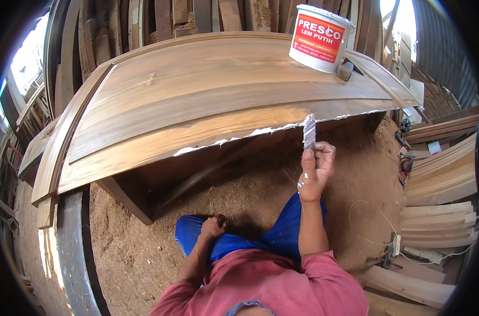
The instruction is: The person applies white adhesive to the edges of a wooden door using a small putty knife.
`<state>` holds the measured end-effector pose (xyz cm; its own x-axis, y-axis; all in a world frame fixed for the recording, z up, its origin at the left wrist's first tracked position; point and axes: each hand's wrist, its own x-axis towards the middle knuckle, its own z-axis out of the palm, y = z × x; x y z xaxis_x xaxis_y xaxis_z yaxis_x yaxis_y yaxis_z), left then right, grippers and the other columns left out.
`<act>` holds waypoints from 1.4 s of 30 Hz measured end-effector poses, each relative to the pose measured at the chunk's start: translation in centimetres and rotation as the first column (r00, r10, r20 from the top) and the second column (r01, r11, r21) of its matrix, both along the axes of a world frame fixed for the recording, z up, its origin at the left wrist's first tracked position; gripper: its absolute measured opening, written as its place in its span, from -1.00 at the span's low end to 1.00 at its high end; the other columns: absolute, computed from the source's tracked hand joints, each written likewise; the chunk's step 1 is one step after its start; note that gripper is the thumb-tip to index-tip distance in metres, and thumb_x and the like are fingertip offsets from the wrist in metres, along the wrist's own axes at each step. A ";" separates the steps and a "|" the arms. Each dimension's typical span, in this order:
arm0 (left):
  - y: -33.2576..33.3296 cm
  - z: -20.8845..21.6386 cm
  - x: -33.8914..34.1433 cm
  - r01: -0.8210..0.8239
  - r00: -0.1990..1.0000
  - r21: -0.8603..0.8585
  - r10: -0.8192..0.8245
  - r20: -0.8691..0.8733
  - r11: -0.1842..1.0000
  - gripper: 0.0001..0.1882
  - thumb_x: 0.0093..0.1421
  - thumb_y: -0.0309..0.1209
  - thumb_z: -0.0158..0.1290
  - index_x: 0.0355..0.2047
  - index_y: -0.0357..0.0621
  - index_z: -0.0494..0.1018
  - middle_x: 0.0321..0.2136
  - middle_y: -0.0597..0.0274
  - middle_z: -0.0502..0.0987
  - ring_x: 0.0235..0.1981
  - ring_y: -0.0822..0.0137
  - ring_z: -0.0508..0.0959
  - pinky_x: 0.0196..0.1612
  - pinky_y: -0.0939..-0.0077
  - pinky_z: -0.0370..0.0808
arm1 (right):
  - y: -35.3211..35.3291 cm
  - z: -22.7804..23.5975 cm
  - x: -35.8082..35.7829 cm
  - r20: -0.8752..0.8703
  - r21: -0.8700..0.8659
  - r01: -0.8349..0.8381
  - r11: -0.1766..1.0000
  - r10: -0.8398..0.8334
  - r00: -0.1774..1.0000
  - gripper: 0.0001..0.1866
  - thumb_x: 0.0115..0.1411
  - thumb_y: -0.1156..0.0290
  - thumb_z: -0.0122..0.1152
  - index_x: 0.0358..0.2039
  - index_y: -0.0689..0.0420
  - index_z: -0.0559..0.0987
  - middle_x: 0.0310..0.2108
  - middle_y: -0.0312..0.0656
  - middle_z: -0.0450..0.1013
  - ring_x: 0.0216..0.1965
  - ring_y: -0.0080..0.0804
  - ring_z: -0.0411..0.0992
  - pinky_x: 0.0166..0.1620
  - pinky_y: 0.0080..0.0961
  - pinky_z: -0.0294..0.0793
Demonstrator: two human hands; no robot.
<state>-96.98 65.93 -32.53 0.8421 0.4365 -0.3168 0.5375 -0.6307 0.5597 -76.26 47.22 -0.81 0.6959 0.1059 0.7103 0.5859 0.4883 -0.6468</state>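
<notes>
One hand does the work: my right hand point(315, 167) has its grip closed round a glue-caked spreader stick point(309, 131), whose tip meets the front edge of the wooden panel point(208, 100) just above the grip, while my left hand point(212, 227) rests in a loose fist on my knee, holding nothing. I judge the bead wants one even, steady pass along that edge, reloading from the white glue tub point(319, 38) up and beyond the grip. White glue point(234, 138) already runs ragged leftward from the grip; the panel is brown, long-grained, framed.
</notes>
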 end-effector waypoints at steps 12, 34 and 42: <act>0.4 -1.3 0.1 -0.049 0.996 0.023 0.050 -0.069 0.999 -0.55 0.16 -0.05 0.11 -0.10 -0.12 0.58 -0.18 -0.15 0.61 -0.06 -0.07 0.58 0.05 0.11 0.52 | 1.7 1.0 -3.4 0.099 -0.074 -0.136 0.988 0.143 0.985 -0.67 0.25 0.40 0.29 -0.10 0.22 0.37 -0.21 -0.26 0.36 -0.26 -0.64 0.32 -0.15 -0.68 0.32; 0.1 1.6 -1.0 -0.137 0.990 -0.023 0.136 -0.035 0.990 -0.57 0.19 -0.05 0.08 -0.21 -0.18 0.61 -0.18 -0.16 0.61 -0.07 -0.07 0.59 0.05 0.13 0.52 | 10.3 1.7 -13.1 0.110 -0.246 -0.270 0.931 0.304 0.946 -0.81 0.27 0.49 0.24 -0.20 0.28 0.44 -0.41 -0.26 0.46 -0.49 -0.70 0.34 -0.40 -0.73 0.37; 0.9 -0.5 -1.2 -0.102 0.995 -0.047 0.102 0.001 0.994 -0.57 0.17 -0.06 0.10 -0.19 -0.17 0.62 -0.18 -0.16 0.61 -0.07 -0.06 0.59 0.04 0.13 0.52 | 3.6 2.9 -11.1 -0.016 -0.149 -0.227 0.962 0.227 0.974 -0.69 0.27 0.47 0.22 -0.04 0.33 0.41 -0.33 -0.22 0.44 -0.43 -0.69 0.34 -0.34 -0.73 0.34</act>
<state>-98.23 66.84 -33.07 0.7952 0.5046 -0.3363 0.5956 -0.5457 0.5895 -87.34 50.78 2.11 0.6408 0.3657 0.6750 0.4714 0.5066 -0.7219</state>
